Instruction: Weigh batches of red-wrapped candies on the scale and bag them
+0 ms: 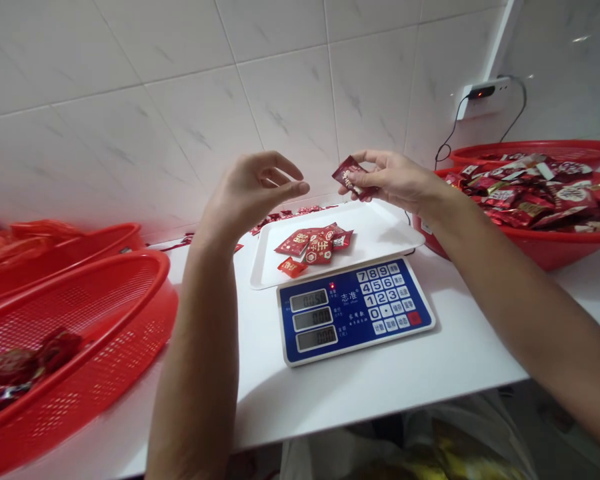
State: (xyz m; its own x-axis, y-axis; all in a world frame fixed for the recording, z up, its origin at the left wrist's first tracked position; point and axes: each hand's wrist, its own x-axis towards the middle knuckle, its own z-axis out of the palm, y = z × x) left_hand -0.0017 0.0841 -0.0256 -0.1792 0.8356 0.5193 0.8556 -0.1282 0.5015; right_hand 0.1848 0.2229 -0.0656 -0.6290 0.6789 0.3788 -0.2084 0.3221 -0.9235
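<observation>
A red candy packet point(353, 177) slants in your right hand point(397, 179), its long axis tipped toward your left hand point(253, 190), the grip narrow, pinching it above a white tray point(380, 230) behind a digital scale point(355, 310). Your left grip stands wide, empty. Red plastic baskets point(75, 347) flank the white worktop point(460, 353) against a tiled wall point(290, 100).

Free gap betw. L hand point(253, 193) & R hand point(395, 180) over tray point(380, 230) (red basket point(545, 253) blocks far rt).
</observation>
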